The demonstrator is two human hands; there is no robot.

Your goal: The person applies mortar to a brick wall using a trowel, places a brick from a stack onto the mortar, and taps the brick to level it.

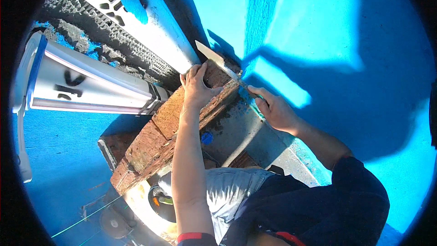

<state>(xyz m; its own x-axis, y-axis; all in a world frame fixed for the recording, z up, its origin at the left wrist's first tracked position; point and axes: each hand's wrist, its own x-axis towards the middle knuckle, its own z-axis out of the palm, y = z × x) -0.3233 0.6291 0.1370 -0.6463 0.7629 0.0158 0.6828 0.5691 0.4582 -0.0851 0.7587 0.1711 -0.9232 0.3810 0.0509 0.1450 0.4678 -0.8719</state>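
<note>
A row of rough orange-brown bricks (169,115) runs slantwise up through the middle. On the brick at its far end rests my left hand (196,89), thumb spread away from the fingers. To the right of that end, my right hand (277,114) is closed around a long flat-bladed tool (210,54). Part of a green handle shows below my fingers. The pale blade points up and left past the far brick. Its exact kind I cannot make out, and its middle lies against or beside the brick's edge.
White plastic gutters or pipes (98,82) with black marks come in from the left against the bricks. Blue painted walls (327,23) stand to the right and left. A dark round container (164,202) sits by my left forearm. A thin green string (88,216) crosses the lower left.
</note>
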